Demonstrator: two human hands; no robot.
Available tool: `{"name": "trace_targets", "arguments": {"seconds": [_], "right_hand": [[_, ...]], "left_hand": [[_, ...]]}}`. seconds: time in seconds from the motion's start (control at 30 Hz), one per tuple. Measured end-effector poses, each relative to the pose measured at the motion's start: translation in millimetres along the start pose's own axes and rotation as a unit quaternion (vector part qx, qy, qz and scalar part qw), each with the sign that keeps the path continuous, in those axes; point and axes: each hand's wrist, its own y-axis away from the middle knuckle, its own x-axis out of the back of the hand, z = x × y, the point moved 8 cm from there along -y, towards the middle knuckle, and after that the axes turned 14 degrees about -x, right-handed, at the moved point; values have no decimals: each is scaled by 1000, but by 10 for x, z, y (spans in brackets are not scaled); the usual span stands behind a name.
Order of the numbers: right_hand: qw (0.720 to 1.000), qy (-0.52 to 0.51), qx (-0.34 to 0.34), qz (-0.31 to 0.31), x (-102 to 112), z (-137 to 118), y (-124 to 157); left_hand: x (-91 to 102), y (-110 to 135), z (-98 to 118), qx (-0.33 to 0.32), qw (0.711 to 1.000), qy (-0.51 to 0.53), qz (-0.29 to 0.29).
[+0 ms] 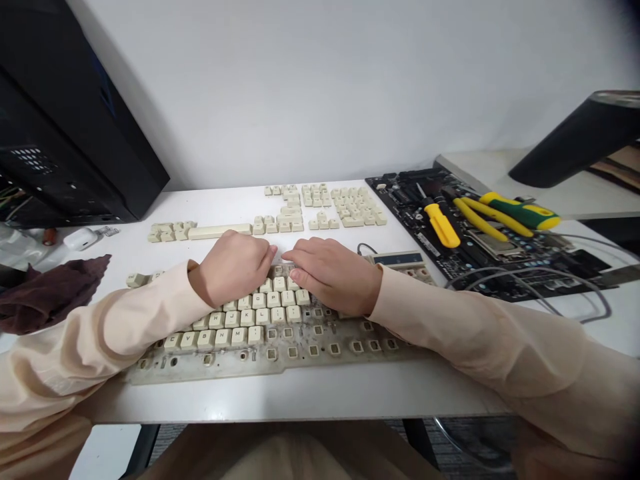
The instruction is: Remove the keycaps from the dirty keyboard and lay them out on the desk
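A cream keyboard (300,343) with its top cover off lies before me at the front of the white table. Keycaps (247,317) sit on its left and middle parts, while bare square sockets show at the right and along the bottom. My left hand (235,263) is closed over the upper rows, its fingers curled and their tips pointing right. Facing it, my right hand (333,273) has bent fingers pressed together and its thumb low beside the keycaps. The fingertips nearly meet at the keyboard's top edge. Whatever either hand pinches is hidden.
Loose keycaps (357,205) and a spacebar (220,231) lie behind the keyboard. Right: a black motherboard (415,227) bears a yellow screwdriver (443,225) and pliers (480,217), with cables (595,293) alongside. Left: a dark cloth (55,293), a white earbud case (81,238), a black computer case (75,120).
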Motion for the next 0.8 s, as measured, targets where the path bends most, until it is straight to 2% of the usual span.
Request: {"name": "trace_targets", "arguments": {"seconds": [0.6, 0.8], "right_hand": [[1000, 7, -1, -9, 6, 5, -5], [1000, 6, -10, -13, 8, 16, -3]], "left_hand": [[0, 6, 50, -21, 998, -67, 8], [-17, -8, 41, -12, 998, -68, -7]]}}
